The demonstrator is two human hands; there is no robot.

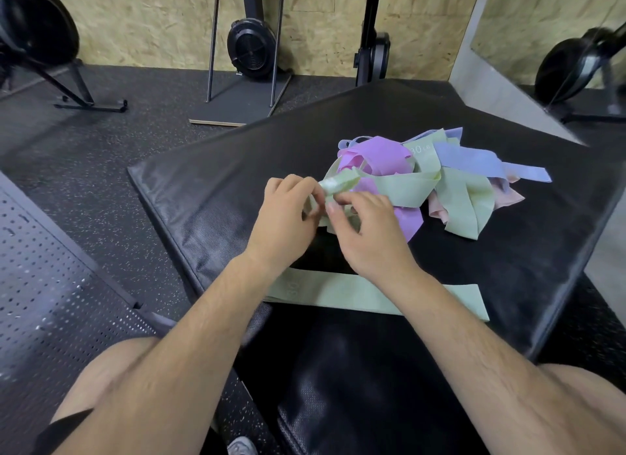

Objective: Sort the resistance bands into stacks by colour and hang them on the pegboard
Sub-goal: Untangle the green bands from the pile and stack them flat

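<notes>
A tangled pile of resistance bands (437, 180) in green, purple, blue and pink lies on a black padded box (210, 190). My left hand (284, 217) and my right hand (369, 227) both pinch one green band (342, 183) at the pile's near left edge, lifting its bunched end. That band runs back into the pile. A flat green band (342, 293) lies stretched out closer to me, partly under my forearms. The black pegboard (50, 285) lies at the lower left.
Rubber gym flooring (101, 156) surrounds the box. Black exercise machines (250, 48) and a stand (237, 105) line the chipboard wall at the back. A mirror (559, 41) stands at the right. My knees show at the bottom.
</notes>
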